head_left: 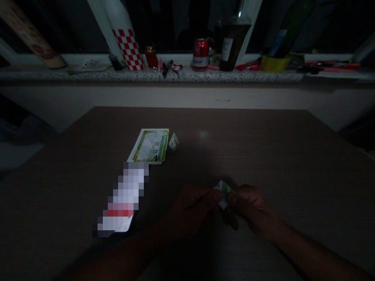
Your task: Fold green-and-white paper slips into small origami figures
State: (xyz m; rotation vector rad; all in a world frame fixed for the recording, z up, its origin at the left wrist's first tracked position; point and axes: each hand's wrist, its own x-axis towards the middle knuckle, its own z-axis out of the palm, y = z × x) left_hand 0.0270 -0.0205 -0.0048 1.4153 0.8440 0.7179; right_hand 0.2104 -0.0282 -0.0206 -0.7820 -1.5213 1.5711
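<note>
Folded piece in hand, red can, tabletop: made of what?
Folded piece: likely printed paper, finish unclear; thin, creased faces.
Red can: probably coated metal, seemingly glossy; drink-can shape.
Tabletop: satin wood or wood-look laminate, can't tell which; fine grain, reflected light.

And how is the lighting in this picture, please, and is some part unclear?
All in the head view: dim overall; left hand and right hand in deep gloom; faint glare spot on the wood-grain table; smartphone bright, but mostly pixelated.

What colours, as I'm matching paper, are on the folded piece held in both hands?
The folded piece shows white and green, seen in the head view.
</note>
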